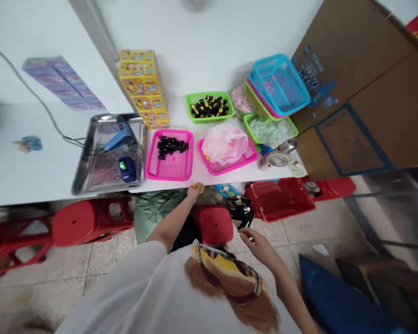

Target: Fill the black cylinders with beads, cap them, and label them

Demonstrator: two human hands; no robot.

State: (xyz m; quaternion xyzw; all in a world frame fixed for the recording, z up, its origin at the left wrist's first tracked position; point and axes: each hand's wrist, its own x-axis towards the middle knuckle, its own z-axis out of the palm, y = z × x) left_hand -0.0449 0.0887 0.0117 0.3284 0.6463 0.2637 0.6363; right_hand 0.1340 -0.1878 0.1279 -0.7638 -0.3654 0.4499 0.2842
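Note:
My left hand [192, 191] is at the table's front edge, its fingers closed around a small yellow thing [198, 186] whose kind is too small to make out. Just beyond it on the table are a pink basket [153, 160] with small black parts [172, 146] and another pink basket [226, 168] bearing a pale pink plastic bag [225, 143]. Lower down, my right hand [253, 240] hangs in front of my body. Its fingers are loosely bent and apart, and I see nothing in them. A red stool [216, 226] stands between my hands, below table height.
Left on the table, a metal tray [80, 178] holds a blue heat-gun-like tool [120, 137] and a tape dispenser [127, 170]. Yellow boxes [144, 93] are stacked behind. A green basket [191, 99], stacked baskets [282, 86], a small fan [277, 159] and cardboard [376, 102] stand further right.

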